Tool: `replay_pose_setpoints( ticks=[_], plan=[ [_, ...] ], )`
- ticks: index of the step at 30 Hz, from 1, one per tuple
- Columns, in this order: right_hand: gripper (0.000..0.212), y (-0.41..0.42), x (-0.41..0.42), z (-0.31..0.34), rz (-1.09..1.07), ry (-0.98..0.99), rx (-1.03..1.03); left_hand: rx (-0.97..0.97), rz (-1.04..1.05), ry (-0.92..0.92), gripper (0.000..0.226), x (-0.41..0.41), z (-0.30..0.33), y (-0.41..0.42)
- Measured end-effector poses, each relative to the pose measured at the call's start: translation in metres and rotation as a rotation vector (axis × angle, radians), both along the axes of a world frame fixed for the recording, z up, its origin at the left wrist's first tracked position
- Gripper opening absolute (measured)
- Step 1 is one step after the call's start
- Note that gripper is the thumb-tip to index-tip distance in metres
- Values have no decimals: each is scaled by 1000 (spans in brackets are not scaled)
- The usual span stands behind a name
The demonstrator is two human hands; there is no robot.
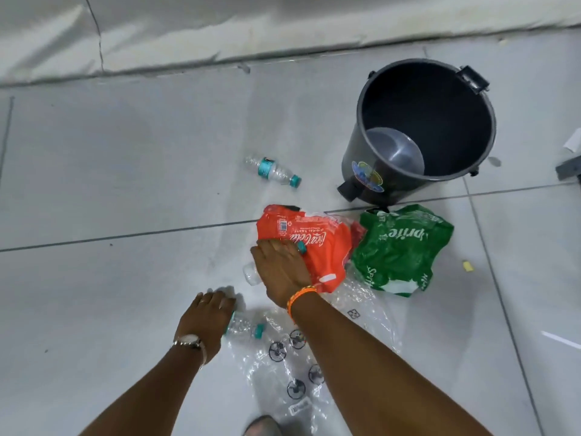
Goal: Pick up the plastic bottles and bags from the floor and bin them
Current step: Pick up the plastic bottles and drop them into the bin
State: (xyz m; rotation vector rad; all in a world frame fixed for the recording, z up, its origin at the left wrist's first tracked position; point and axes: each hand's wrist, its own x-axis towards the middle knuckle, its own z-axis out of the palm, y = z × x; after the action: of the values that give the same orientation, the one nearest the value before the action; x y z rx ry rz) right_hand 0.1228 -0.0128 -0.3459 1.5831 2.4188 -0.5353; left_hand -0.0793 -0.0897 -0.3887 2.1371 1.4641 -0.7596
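Note:
My right hand (281, 269) is closed around a clear bottle (250, 273) with a teal cap, lying at the edge of the red Coca-Cola bag (317, 243). My left hand (209, 316) grips a second clear bottle (243, 327) with a teal cap, low on the floor. A third clear bottle (273, 170) with a teal label lies loose farther out. A green Sprite bag (399, 250) sits to the right of the red one. A clear printed plastic bag (292, 366) is spread under my right forearm. The dark grey bin (424, 133) stands open at the upper right.
Grey floor tiles (110, 171) spread to the left. A white sheet-covered edge (188, 36) runs along the top. A small yellow scrap (467, 266) lies right of the green bag. A grey object (569, 168) sits at the right edge. My shoe (262, 426) shows at the bottom.

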Motion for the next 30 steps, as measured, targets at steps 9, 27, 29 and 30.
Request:
replay_pose_setpoints(
  ticks=[9,27,29,30],
  plan=[
    [50,19,19,28,-118,244,70,168,192,-119,59,8,22,7],
    [64,117,271,183,-1307,700,362,321,245,-630,85,312,246,271],
    [49,85,279,179,-1436,756,576,338,282,-545,91,318,235,275],
    [44,67,279,173,-1519,765,658,371,322,-479,90,316,228,276]
  ],
)
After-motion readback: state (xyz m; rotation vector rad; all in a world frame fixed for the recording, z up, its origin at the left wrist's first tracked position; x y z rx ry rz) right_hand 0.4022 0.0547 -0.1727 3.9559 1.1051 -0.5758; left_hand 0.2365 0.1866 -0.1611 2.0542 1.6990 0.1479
